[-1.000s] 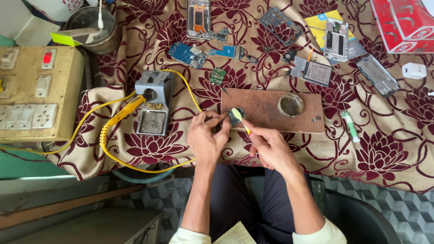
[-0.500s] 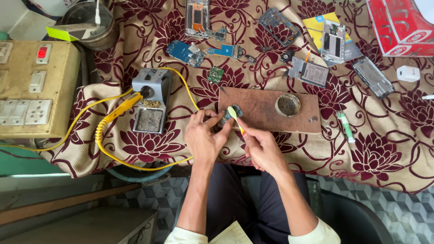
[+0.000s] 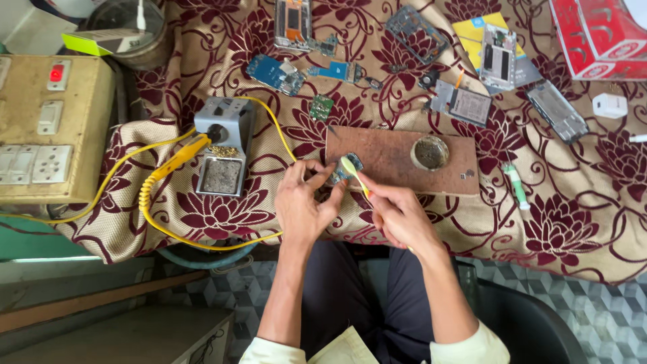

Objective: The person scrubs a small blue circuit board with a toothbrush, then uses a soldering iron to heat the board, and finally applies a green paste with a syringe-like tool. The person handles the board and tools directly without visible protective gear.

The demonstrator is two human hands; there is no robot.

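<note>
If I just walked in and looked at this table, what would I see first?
Probably the two hands in the middle: the left hand pinches a small circuit board while the right hand holds a yellow brush against it, over a brown wooden board. Next, the bright yellow soldering iron resting in its grey stand on the left, and the taken-apart phone parts scattered across the flowery cloth.
</note>
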